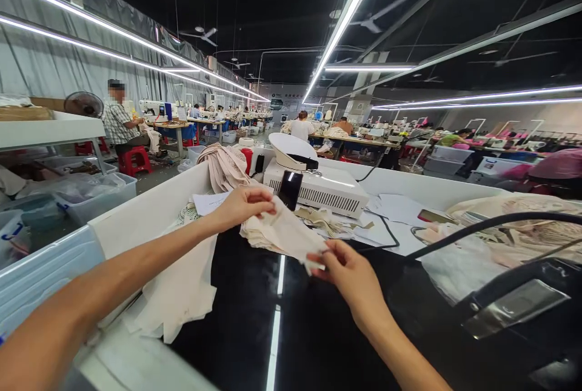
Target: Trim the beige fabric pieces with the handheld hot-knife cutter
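A cream fabric piece [291, 230] stretches between my two hands over the glossy black tabletop [245, 324]. My left hand [248, 203] is closed, its fingers pinching the far left end. At the near right corner, my right hand [350, 267] pinches the fabric between thumb and fingers, slightly blurred. Beneath the piece's left part lies a stack of similar cream pieces [257, 238]. More cream fabric pieces [184, 282] lie under and beside my left forearm, overlapping the black surface's left edge.
Behind the fabric stand a phone [290, 190] and a white vented box [318, 188] with a white cap [291, 151] on top. Folded beige fabric [225, 167] lies far left. A black cable [495, 221] arches at right near a clear plastic bag [459, 264]. A person [120, 121] sits left.
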Tool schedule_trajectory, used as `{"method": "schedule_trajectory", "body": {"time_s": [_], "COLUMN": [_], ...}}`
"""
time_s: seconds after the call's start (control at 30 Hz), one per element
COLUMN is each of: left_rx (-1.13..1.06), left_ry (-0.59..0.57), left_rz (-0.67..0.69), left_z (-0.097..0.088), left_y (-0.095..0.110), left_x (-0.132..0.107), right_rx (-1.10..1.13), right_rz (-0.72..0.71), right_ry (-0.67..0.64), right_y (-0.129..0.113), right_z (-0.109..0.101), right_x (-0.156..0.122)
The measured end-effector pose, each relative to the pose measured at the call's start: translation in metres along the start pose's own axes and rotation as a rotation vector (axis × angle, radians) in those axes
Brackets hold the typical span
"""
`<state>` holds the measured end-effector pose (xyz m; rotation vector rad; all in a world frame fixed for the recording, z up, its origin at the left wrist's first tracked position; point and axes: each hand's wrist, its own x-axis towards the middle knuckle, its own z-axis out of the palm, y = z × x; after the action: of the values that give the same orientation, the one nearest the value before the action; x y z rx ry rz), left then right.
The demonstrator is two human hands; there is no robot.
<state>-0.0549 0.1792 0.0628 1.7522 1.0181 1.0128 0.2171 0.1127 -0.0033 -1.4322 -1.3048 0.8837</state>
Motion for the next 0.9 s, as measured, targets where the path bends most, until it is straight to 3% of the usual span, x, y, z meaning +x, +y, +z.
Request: {"method": "schedule_trajectory", "body": {"time_s": [0.13, 0.3, 0.4, 0.53, 0.7, 0.8, 0.9], "left_rx": [0.138, 0.329, 0.405, 0.483, 0.582, 0.632, 0.672], "left_ry": [0.097, 0.060, 0.021, -0.013, -0.007, 0.017, 0.047], "left_rz": [0.121, 0.077, 0.065, 0.070, 0.093, 0.083, 0.083], "left_z": [-0.005, -0.005, -0.007, -0.010, -0.010, -0.008, -0.004], "left_y": [-0.019, -0.067, -0.085, -0.087, -0.081, -0.079, -0.075], "left_x": [0.026, 0.020, 0.011, 0.006, 0.006, 0.007, 0.009], "right_rx": [-0.239, -0.536, -0.707, -0.923, -1.170, -1.258, -1.277], "right_rz": [-0.272, -0.419, -0.459, -0.457, -0.327, -0.282, -0.323], "right_ry": [0.146, 0.005, -0.052, -0.063, 0.019, 0.074, 0.110], "right_y": [0.004, 0.043, 0.059, 0.061, 0.060, 0.062, 0.065], "right_z": [0.008, 0.027, 0.031, 0.028, 0.021, 0.020, 0.023], "right_x": [0.050, 0.062, 0.061, 0.057, 0.051, 0.048, 0.045]}}
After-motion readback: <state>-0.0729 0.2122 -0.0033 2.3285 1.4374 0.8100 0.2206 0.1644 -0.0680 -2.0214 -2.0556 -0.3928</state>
